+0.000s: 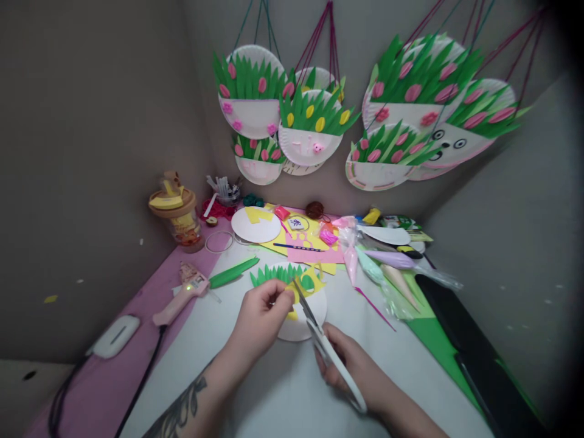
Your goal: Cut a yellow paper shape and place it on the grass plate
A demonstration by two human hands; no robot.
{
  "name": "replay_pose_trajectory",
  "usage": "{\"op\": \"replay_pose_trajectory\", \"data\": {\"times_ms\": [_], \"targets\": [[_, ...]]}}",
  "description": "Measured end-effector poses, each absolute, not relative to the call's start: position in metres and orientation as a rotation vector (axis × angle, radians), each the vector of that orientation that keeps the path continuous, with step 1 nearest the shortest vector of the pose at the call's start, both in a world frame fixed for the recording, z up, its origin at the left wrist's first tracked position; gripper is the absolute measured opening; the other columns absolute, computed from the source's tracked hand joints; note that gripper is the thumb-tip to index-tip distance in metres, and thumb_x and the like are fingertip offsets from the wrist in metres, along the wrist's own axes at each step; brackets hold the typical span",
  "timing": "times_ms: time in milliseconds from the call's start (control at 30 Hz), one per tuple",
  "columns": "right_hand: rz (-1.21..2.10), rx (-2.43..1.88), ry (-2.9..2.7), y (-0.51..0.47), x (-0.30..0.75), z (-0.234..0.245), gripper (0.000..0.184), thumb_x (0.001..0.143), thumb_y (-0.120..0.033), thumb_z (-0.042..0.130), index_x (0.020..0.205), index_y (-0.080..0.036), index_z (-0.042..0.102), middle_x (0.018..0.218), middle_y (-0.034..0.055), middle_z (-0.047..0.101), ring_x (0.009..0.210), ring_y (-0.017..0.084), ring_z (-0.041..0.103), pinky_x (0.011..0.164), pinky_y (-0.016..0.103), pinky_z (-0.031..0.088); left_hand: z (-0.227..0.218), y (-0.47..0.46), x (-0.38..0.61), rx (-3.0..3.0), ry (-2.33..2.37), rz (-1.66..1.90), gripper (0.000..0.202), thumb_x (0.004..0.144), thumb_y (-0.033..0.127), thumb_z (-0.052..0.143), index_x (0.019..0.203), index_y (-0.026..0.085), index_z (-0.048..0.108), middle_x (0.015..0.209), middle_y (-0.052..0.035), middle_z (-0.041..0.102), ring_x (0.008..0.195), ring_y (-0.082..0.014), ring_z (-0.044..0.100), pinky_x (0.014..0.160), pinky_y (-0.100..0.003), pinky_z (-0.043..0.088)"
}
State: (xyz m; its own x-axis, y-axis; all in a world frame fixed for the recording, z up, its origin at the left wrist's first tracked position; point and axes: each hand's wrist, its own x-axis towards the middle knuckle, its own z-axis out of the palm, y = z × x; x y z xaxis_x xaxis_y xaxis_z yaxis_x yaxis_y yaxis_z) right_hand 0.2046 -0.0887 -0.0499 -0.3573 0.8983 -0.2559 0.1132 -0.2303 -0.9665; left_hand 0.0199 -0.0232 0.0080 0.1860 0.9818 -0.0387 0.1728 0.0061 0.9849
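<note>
My left hand [262, 313] pinches a small piece of yellow paper [297, 294] above a white paper plate [301, 325]. My right hand [351, 362] grips white-handled scissors [322, 340]. Their blades point up and left, with the yellow paper between them. Green cut-paper grass [276, 274] lines the far rim of the plate. Both hands hover over the white table surface [255, 389].
A pink glue gun [182, 292] and a green paper strip [232, 272] lie to the left. Coloured paper sheets [305, 243], a second plate [255, 224], bagged foam cones [378, 267] and a jar [180, 219] sit behind. Finished plate baskets [314, 121] hang on the wall.
</note>
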Motion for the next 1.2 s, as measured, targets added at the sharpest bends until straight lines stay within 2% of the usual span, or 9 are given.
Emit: {"op": "replay_pose_trajectory", "data": {"times_ms": [533, 933, 1200], "targets": [[1.667, -1.256, -1.400, -0.0892, 0.2041, -0.0485, 0.040, 0.066, -0.041, 0.074, 0.071, -0.021, 0.040, 0.062, -0.0041, 0.049, 0.055, 0.009, 0.040, 0.047, 0.020, 0.031, 0.0107, -0.0239, 0.0192, 1.417, 1.194, 0.971, 0.025, 0.078, 0.034, 0.051, 0.059, 0.017, 0.051, 0.054, 0.0034, 0.045, 0.053, -0.0097, 0.039, 0.050, -0.021, 0.030], [1.673, -1.247, -1.396, -0.0891, 0.2031, -0.0450, 0.051, 0.062, -0.056, 0.075, 0.070, -0.021, 0.040, 0.063, -0.0029, 0.049, 0.056, 0.009, 0.041, 0.048, 0.021, 0.032, 0.0073, -0.0245, 0.0175, 1.452, 1.171, 0.952, 0.025, 0.080, 0.033, 0.050, 0.061, 0.017, 0.052, 0.057, 0.0024, 0.047, 0.055, -0.0102, 0.041, 0.051, -0.021, 0.032], [1.657, -1.251, -1.400, -0.0892, 0.2039, -0.0493, 0.043, 0.064, -0.045, 0.075, 0.071, -0.021, 0.041, 0.063, -0.0034, 0.049, 0.056, 0.009, 0.041, 0.048, 0.020, 0.032, 0.0064, -0.0216, 0.0164, 1.453, 1.167, 0.964, 0.025, 0.080, 0.034, 0.050, 0.062, 0.017, 0.050, 0.057, 0.0032, 0.045, 0.055, -0.0102, 0.039, 0.051, -0.021, 0.031]]}}
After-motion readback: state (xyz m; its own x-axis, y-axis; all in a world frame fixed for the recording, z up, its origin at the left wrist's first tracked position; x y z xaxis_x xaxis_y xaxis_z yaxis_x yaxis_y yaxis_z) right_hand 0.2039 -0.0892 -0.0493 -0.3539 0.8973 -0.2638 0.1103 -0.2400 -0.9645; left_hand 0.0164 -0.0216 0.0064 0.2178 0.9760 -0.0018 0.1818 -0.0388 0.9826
